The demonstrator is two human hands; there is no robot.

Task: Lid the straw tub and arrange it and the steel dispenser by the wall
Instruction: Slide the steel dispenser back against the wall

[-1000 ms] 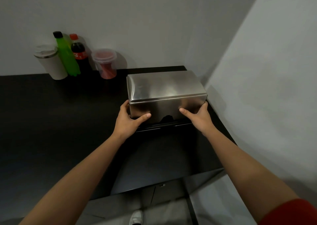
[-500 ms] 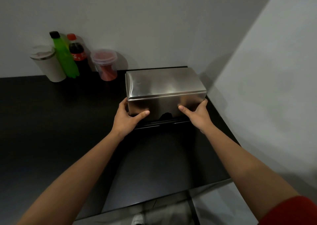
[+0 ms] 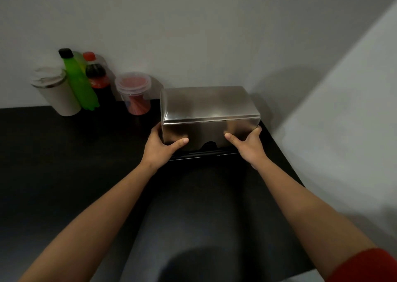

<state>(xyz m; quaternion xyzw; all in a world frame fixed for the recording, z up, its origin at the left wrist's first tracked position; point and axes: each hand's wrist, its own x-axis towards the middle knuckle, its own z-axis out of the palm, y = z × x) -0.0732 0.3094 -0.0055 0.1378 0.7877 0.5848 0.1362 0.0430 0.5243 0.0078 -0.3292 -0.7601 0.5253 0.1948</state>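
Note:
A boxy steel dispenser [image 3: 207,103] stands on the black counter [image 3: 64,163] in the back right corner, its rear close to the back wall. My left hand [image 3: 160,147] grips its front left corner, thumb across the front face. At the front right corner my right hand [image 3: 249,145] holds it the same way. A clear straw tub [image 3: 134,93] with red straws inside and a clear lid on top stands by the wall just left of the dispenser, apart from both hands.
Left of the tub by the back wall stand a cola bottle [image 3: 96,77], a green bottle [image 3: 79,84] and a white lidded tumbler [image 3: 54,90]. A side wall [image 3: 343,120] runs along the counter's right edge.
Both hands have slid the dispenser back toward the wall, and it now stands closer to the straw tub. The grip is the same.

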